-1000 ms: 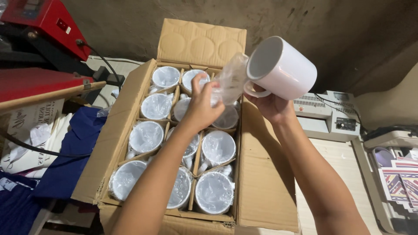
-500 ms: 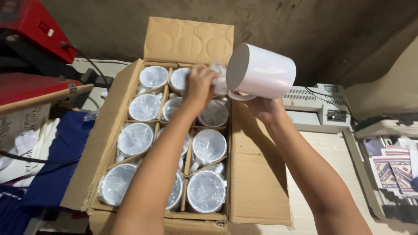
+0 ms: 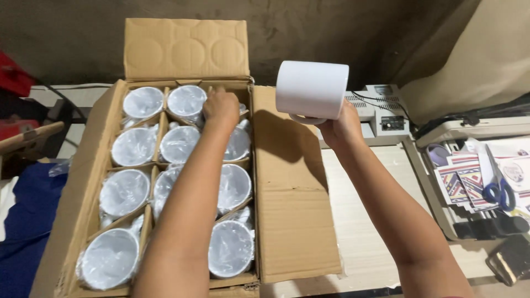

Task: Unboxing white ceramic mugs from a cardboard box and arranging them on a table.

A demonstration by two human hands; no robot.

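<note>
Mug (image 3: 312, 89), white, gripped in right hand (image 3: 343, 128); left hand (image 3: 221, 107), curled, grip unclear, reaches carton's (image 3: 292, 209) far-right compartment—keep mug level.

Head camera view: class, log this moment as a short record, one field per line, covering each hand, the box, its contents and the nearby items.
Left hand: left hand reaches into the far right compartment of the cardboard box; what it grips is hidden.
Right hand: right hand holds a plain white mug by its handle, raised beside the box.
Box: flaps open, card dividers inside.
Contents: plastic-wrapped mugs, mouths up, one per compartment.
Nearby: blue-handled scissors on printed sheets, grey machine behind.
</note>
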